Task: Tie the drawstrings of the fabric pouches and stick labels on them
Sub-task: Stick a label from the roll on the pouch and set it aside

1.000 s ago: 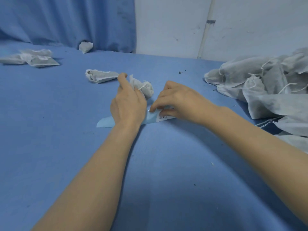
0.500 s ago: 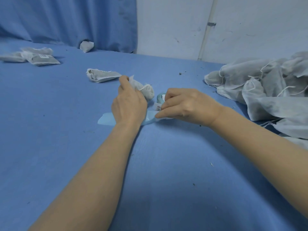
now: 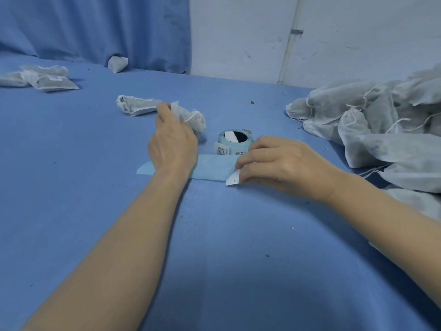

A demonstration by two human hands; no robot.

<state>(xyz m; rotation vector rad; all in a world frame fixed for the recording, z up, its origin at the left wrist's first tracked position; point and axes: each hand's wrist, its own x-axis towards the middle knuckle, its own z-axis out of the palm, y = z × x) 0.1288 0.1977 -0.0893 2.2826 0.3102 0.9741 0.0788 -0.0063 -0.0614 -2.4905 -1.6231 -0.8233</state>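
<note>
While pinched, label [image 3: 232, 179] at strip edge

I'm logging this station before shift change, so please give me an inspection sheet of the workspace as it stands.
Surface: blue cloth-covered table, a few dark specks.
Job's things: white filled fabric pouch held by left hand; white paper label pinched by right hand; pale blue label roll with its backing strip trailing left.
Clutter: grey heap of empty pouches at right; finished pouches at left.
Fingers: both hands busy.
Cables: nothing seen.
Surroundings: blue curtain, white wall.
</note>
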